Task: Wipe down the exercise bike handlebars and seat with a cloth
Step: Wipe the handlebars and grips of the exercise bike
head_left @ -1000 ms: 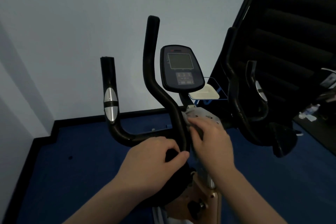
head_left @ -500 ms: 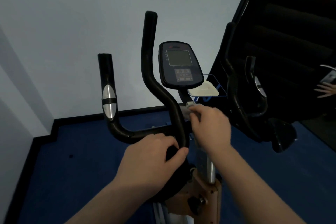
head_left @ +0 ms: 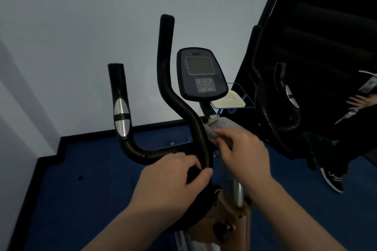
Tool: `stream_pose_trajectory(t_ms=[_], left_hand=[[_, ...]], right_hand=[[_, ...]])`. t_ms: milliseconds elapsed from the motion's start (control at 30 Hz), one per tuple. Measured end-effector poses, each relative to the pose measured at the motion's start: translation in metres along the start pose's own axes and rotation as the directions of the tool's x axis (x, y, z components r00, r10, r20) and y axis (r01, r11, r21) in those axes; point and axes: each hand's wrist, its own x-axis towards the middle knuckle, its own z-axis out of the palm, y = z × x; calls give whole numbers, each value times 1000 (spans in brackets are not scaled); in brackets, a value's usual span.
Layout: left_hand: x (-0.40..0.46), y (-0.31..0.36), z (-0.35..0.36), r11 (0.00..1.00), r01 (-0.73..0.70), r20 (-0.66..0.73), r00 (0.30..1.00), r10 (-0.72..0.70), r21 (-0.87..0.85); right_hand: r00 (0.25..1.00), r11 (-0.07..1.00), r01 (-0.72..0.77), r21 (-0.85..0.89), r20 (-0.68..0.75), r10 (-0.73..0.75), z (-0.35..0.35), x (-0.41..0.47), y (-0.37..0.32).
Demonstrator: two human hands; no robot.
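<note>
We see our left hand (head_left: pixel 173 177) curled round the black handlebars (head_left: pixel 195 128) at the centre; our right hand (head_left: pixel 244 153) pinches a crumpled grey cloth (head_left: pixel 212 131) against them.

A single wide-angle view from the person's head looks forward and down, close over the exercise bike's handlebars (head_left: pixel 179 108). The left hand (head_left: pixel 173 179) and right hand (head_left: pixel 244 153) fill the lower centre; the console (head_left: pixel 202 73) stands just beyond the right hand, with wall (head_left: pixel 81 26) behind and blue floor (head_left: pixel 81 189) below.
</note>
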Motion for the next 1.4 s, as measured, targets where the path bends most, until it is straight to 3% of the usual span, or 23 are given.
stream_pose_trajectory(t_ms=[100, 267, 433, 567, 733, 900, 967, 1067, 1200, 1400], left_hand=[[0, -1, 0, 1000, 6, 1, 1000, -6, 2], [0, 0, 0, 1000, 1, 3, 1000, -1, -2], [0, -1, 0, 1000, 2, -3, 1000, -2, -1], [-1, -1, 1, 1000, -3, -18, 1000, 3, -8], [-2, -2, 2, 1000, -12, -39, 999, 12, 10], [-2, -1, 2, 1000, -21, -51, 999, 21, 5], [-2, -1, 2, 1000, -16, -43, 999, 17, 9], [-3, -1, 2, 1000, -17, -42, 999, 17, 11], [-4, 1, 1, 1000, -23, -59, 998, 24, 14], [-4, -1, 2, 1000, -26, -42, 999, 27, 18]], right_hand=[[999, 994, -41, -98, -12, 40, 5, 21, -6], [1000, 998, 2, 57, 5, -2, 5, -6, -9], [997, 996, -76, -50, -24, 75, 6, 17, -6], [998, 996, -32, 87, -45, 36, 6, -14, -10], [987, 988, -145, 43, -61, 148, 6, 13, -6], [996, 987, -72, 143, -34, 78, 6, -9, -9], [992, 988, -122, 90, 28, 120, -3, 5, 1], [994, 994, -105, -9, -15, 105, 2, 17, -6], [996, 995, -17, 101, -83, 25, 4, -18, -11], [992, 993, -112, 30, -49, 114, 3, 10, -6]])
